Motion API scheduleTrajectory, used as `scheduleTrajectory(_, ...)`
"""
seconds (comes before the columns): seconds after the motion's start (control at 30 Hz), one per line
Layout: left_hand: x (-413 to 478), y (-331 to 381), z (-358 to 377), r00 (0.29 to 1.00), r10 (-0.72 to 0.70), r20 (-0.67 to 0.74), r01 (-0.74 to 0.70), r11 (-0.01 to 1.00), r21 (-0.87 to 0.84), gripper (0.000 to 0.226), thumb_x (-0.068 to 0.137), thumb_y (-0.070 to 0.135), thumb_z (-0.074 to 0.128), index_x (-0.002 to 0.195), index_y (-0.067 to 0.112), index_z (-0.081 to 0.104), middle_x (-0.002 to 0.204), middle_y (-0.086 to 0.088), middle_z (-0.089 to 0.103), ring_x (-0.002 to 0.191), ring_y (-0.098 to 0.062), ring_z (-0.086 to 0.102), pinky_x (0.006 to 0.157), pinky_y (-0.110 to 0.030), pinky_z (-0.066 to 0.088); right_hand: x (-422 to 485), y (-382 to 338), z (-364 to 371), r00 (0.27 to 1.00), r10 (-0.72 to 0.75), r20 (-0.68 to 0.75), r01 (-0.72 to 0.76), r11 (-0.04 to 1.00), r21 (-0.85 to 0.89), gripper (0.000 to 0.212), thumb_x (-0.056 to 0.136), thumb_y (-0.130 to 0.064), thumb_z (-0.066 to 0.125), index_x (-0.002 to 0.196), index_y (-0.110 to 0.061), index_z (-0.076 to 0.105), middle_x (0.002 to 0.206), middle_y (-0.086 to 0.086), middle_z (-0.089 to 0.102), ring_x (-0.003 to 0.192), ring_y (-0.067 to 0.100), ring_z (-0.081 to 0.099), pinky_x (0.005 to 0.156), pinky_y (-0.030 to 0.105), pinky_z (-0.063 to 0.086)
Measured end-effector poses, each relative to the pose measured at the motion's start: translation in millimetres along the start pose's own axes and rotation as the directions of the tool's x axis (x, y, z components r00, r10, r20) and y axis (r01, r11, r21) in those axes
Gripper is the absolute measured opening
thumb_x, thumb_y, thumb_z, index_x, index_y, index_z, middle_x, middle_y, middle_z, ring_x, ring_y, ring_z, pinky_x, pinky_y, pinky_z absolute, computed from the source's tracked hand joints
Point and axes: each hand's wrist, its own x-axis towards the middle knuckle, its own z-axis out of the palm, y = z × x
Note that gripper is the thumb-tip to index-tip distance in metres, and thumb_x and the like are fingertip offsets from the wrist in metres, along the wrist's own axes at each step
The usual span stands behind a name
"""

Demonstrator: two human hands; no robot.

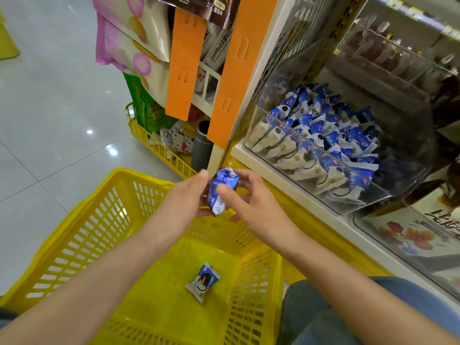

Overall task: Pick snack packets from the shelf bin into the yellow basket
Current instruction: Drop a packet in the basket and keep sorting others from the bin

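We cannot read the print on the small blue-and-white foil snack packet (220, 192); our left hand (185, 202) and right hand (251, 202) cover parts of it. The clear plastic shelf bin (373, 195) blurs toward its right side, so the wrappers there merge. The yellow plastic lattice basket (74, 235) is cut off by the bottom edge. Our forearms hide part of its floor and rim.

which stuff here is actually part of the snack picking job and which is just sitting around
Part of the job:
- held snack packet, in left hand and right hand
- clear shelf bin of blue packets
- yellow basket
- packet in basket

Just around:
- orange dividers
- pink hanging bags
- second yellow basket
- grey tube
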Motion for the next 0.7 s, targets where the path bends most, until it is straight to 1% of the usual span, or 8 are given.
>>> scheduleTrajectory(0.07, 0.8, 3.9, 0.9, 0.987, -0.118, 0.112, 0.132, 0.983, -0.128, 0.038, 0.096, 0.042, 0.032, 0.101, 0.018, 0.061, 0.099, -0.008, 0.068, 0.091, -0.019, 0.065, 0.076, -0.031, 0.054, 0.2, -1.2, -2.2, 1.0, -0.008, 0.013, 0.009, 0.999, -0.044, 0.059, 0.085, -0.033, 0.061, 0.135, -0.018, 0.033, 0.123, -0.008, 0.051, 0.083, 0.013, 0.062, 0.063, 0.023, 0.051)
scheduleTrajectory(0.17, -4.3, 4.4, 0.4, 0.974, -0.074, 0.215, 0.119, 0.971, -0.206, 0.049, 0.078, 0.048, 0.049, 0.115, 0.019, 0.06, 0.115, -0.011, 0.066, 0.107, -0.026, 0.063, 0.093, -0.044, 0.05, 0.6, -5.3, -5.5, 0.999, -0.007, 0.04, 0.003, 0.994, 0.111, 0.059, 0.088, -0.023, 0.057, 0.14, -0.013, 0.029, 0.128, 0.001, 0.051, 0.074, 0.004, 0.06, 0.055, 0.015, 0.049)
scheduleTrajectory(0.23, -6.2, 7.5, -0.7, 0.976, -0.024, 0.215, 0.058, 0.987, -0.153, 0.04, 0.078, 0.038, 0.057, 0.112, 0.019, 0.063, 0.11, -0.008, 0.068, 0.102, -0.021, 0.065, 0.09, -0.04, 0.052, 0.6, -9.5, -10.1, 1.0, 0.015, 0.017, -0.019, 0.975, 0.221, 0.049, 0.092, -0.019, 0.051, 0.137, -0.011, 0.035, 0.117, 0.006, 0.056, 0.067, 0.003, 0.059, 0.054, 0.015, 0.049)
scheduleTrajectory(0.3, -7.5, 11.2, -0.7, 0.98, -0.013, 0.197, 0.033, 0.995, -0.098, 0.021, 0.085, 0.027, 0.057, 0.103, 0.019, 0.066, 0.099, -0.004, 0.072, 0.092, -0.015, 0.067, 0.083, -0.034, 0.055, 1.5, -12.1, -17.0, 0.998, 0.062, -0.004, -0.06, 0.969, 0.242, 0.038, 0.094, -0.025, 0.048, 0.13, -0.012, 0.047, 0.099, 0.004, 0.059, 0.059, 0.001, 0.054, 0.052, 0.015, 0.048)
scheduleTrajectory(0.4, -8.8, 11.8, 0.1, 0.981, 0.026, 0.191, -0.028, 1.0, 0.006, 0.015, 0.088, 0.02, 0.057, 0.098, 0.022, 0.067, 0.094, 0.0, 0.073, 0.085, -0.01, 0.068, 0.072, -0.024, 0.056, 3.4, -13.6, -23.7, 0.994, 0.098, -0.057, -0.086, 0.981, 0.176, 0.027, 0.094, -0.036, 0.047, 0.102, -0.018, 0.066, 0.072, -0.005, 0.058, 0.051, -0.001, 0.048, 0.05, 0.013, 0.044)
scheduleTrajectory(0.47, -9.8, 13.9, 1.0, 0.983, 0.083, 0.166, -0.09, 0.995, 0.035, 0.015, 0.087, 0.017, 0.058, 0.099, 0.024, 0.065, 0.094, 0.001, 0.072, 0.081, -0.008, 0.068, 0.065, -0.02, 0.055, 5.0, -16.2, -24.8, 0.987, 0.077, -0.139, -0.047, 0.978, 0.202, 0.024, 0.093, -0.031, 0.05, 0.087, -0.014, 0.065, 0.06, -0.005, 0.054, 0.045, 0.0, 0.046, 0.047, 0.013, 0.044)
scheduleTrajectory(0.6, -7.9, 19.0, 4.9, 0.974, 0.137, 0.179, -0.144, 0.989, 0.028, 0.014, 0.087, 0.019, 0.06, 0.098, 0.023, 0.065, 0.089, 0.004, 0.072, 0.08, -0.008, 0.067, 0.064, -0.022, 0.056, 3.8, -21.4, -28.5, 0.962, -0.096, -0.255, 0.127, 0.986, 0.105, 0.025, 0.093, -0.024, 0.053, 0.072, -0.011, 0.058, 0.052, -0.003, 0.055, 0.042, 0.005, 0.051, 0.045, 0.017, 0.045)
scheduleTrajectory(0.7, -5.7, 23.2, 9.0, 0.969, 0.171, 0.178, -0.174, 0.985, -0.002, 0.012, 0.089, 0.02, 0.057, 0.097, 0.022, 0.065, 0.086, 0.005, 0.071, 0.077, -0.006, 0.064, 0.058, -0.022, 0.054, 5.0, -31.8, -42.5, 0.931, -0.236, -0.278, 0.242, 0.97, -0.015, 0.02, 0.094, -0.022, 0.049, 0.081, -0.015, 0.063, 0.063, -0.006, 0.061, 0.056, 0.004, 0.058, 0.052, 0.017, 0.049)
